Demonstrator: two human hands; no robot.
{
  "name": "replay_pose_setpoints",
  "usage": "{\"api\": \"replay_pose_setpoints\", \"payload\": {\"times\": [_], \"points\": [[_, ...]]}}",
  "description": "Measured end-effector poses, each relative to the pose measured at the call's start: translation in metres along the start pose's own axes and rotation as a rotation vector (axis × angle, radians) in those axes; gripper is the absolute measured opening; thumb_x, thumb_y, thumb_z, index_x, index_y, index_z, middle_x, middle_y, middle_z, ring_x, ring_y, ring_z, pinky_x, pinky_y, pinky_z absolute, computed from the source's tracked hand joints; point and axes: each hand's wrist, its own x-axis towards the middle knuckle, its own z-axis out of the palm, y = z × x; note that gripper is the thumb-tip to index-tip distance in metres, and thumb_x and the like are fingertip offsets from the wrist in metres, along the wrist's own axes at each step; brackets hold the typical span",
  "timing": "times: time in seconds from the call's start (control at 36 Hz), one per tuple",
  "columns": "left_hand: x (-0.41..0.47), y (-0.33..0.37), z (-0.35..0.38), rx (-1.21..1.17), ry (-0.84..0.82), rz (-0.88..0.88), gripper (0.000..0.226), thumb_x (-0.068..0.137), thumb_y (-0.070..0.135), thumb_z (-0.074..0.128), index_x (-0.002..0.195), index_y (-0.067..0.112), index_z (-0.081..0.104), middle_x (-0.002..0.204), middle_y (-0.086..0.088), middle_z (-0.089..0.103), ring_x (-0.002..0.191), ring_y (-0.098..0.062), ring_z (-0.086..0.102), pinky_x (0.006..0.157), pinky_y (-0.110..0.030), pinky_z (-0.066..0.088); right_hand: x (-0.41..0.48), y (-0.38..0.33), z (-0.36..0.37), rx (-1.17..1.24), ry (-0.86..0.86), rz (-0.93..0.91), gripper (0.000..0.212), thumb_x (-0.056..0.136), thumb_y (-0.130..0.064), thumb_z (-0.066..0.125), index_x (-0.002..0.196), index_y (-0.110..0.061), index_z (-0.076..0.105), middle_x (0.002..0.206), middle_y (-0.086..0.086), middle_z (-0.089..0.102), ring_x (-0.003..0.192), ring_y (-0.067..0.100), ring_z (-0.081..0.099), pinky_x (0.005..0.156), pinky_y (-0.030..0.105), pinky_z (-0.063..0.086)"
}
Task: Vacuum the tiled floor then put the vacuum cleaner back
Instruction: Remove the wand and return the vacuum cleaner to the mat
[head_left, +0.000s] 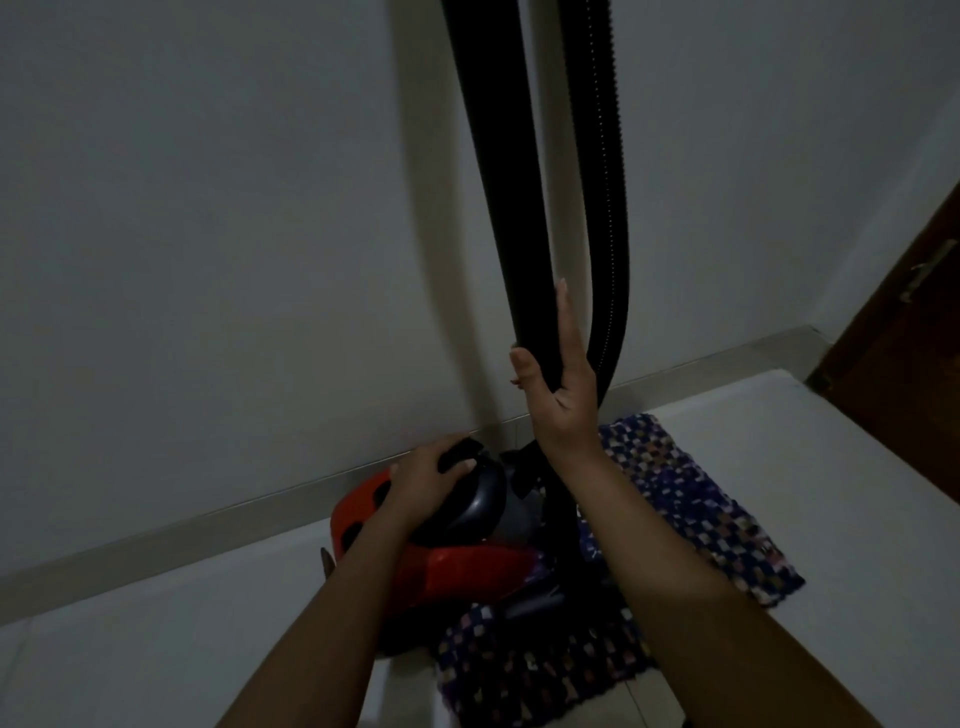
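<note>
A red and black canister vacuum cleaner (457, 566) sits on the white tiled floor (156, 639) close to the wall, partly on a patterned mat. My left hand (426, 478) is closed over the black handle on top of the canister. A smooth black tube (498, 171) rises upright past the top of the view, with a ribbed black hose (608, 171) beside it. My right hand (561, 384) cups the tube near its lower end, thumb on one side, fingers stretched straight along the other.
A purple, checked knitted mat (685, 499) lies on the floor under and to the right of the vacuum. A white wall (234, 234) with a pale skirting stands just behind. A dark wooden door (914, 353) with a metal handle is at the right edge.
</note>
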Motion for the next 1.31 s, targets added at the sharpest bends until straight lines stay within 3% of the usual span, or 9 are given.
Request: {"api": "replay_pose_setpoints", "payload": {"times": [0.22, 0.36, 0.47, 0.56, 0.61, 0.78, 0.92, 1.08, 1.31], "points": [[-0.013, 0.003, -0.004, 0.11, 0.11, 0.012, 0.04, 0.089, 0.036, 0.057, 0.127, 0.026, 0.056, 0.121, -0.009, 0.061, 0.116, -0.027, 0.054, 0.101, -0.046, 0.041, -0.005, 0.004, -0.001, 0.022, -0.005, -0.022, 0.058, 0.093, -0.047, 0.049, 0.144, -0.04, 0.022, 0.147, -0.038, 0.023, 0.126, 0.048, 0.043, 0.093, 0.068, 0.042], [-0.011, 0.009, -0.009, 0.023, 0.111, 0.058, 0.032, 0.084, 0.023, 0.064, 0.116, 0.017, 0.066, 0.115, -0.008, 0.069, 0.11, -0.025, 0.061, 0.097, -0.042, 0.046, -0.003, -0.001, -0.007, -0.019, -0.013, -0.016, 0.058, 0.095, -0.041, 0.048, 0.146, -0.038, 0.022, 0.145, -0.042, 0.021, 0.137, 0.027, 0.038, 0.097, 0.064, 0.042], [-0.006, 0.017, -0.012, -0.028, 0.104, 0.057, 0.031, 0.083, 0.013, 0.066, 0.115, 0.014, 0.067, 0.115, -0.007, 0.07, 0.109, -0.022, 0.063, 0.099, -0.04, 0.047, 0.002, 0.0, -0.012, -0.068, 0.013, -0.024, 0.06, 0.096, -0.028, 0.05, 0.148, -0.025, 0.02, 0.142, -0.045, 0.022, 0.138, -0.002, 0.031, 0.114, 0.034, 0.034], [0.001, 0.028, -0.013, -0.057, 0.108, 0.053, 0.031, 0.084, 0.008, 0.066, 0.114, 0.01, 0.067, 0.113, -0.009, 0.07, 0.106, -0.019, 0.063, 0.098, -0.032, 0.046, 0.006, 0.002, -0.015, -0.048, 0.035, -0.066, 0.057, 0.096, -0.042, 0.047, 0.145, -0.05, 0.021, 0.145, -0.039, 0.025, 0.119, 0.052, 0.047, 0.098, 0.061, 0.042], [0.008, 0.037, -0.012, -0.065, 0.095, 0.056, 0.032, 0.084, 0.008, 0.066, 0.115, 0.009, 0.067, 0.113, -0.01, 0.07, 0.106, -0.019, 0.063, 0.096, -0.028, 0.044, 0.006, 0.006, -0.016, -0.034, 0.049, -0.086, 0.055, 0.095, -0.044, 0.047, 0.142, -0.056, 0.02, 0.146, -0.037, 0.026, 0.108, 0.065, 0.044, 0.091, 0.071, 0.04], [0.034, 0.055, 0.011, -0.014, -0.007, 0.118, 0.031, 0.083, 0.017, 0.068, 0.114, 0.013, 0.067, 0.115, -0.009, 0.07, 0.109, -0.022, 0.063, 0.098, -0.039, 0.048, 0.014, 0.021, -0.027, 0.023, 0.088, -0.003, 0.054, 0.094, -0.048, 0.049, 0.139, -0.061, 0.021, 0.152, -0.007, 0.035, 0.106, 0.032, 0.043, 0.092, 0.075, 0.034], [0.045, 0.067, 0.031, 0.048, -0.062, 0.19, 0.026, 0.082, 0.022, 0.066, 0.107, 0.015, 0.067, 0.11, -0.01, 0.07, 0.104, -0.025, 0.064, 0.092, -0.043, 0.049, 0.02, 0.032, -0.038, -0.021, 0.109, 0.091, 0.053, 0.092, -0.054, 0.047, 0.136, -0.065, 0.019, 0.151, 0.014, 0.036, 0.112, 0.027, 0.036, 0.096, 0.075, 0.031], [0.042, 0.059, 0.033, 0.029, -0.051, 0.195, 0.035, 0.086, 0.032, 0.061, 0.12, 0.023, 0.061, 0.119, -0.01, 0.065, 0.11, -0.026, 0.059, 0.097, -0.045, 0.047, 0.019, 0.031, -0.036, -0.041, 0.065, 0.029, 0.055, 0.093, -0.053, 0.044, 0.138, -0.064, 0.014, 0.15, -0.031, 0.025, 0.12, 0.057, 0.042, 0.09, 0.073, 0.039], [0.039, 0.058, 0.036, 0.086, -0.003, 0.195, 0.041, 0.091, 0.03, 0.057, 0.13, 0.016, 0.055, 0.134, -0.008, 0.058, 0.123, -0.024, 0.053, 0.105, -0.039, 0.042, 0.019, 0.029, -0.038, -0.057, 0.099, -0.006, 0.056, 0.092, -0.055, 0.044, 0.142, -0.057, 0.017, 0.144, -0.045, 0.019, 0.132, 0.039, 0.042, 0.089, 0.068, 0.044]]}}
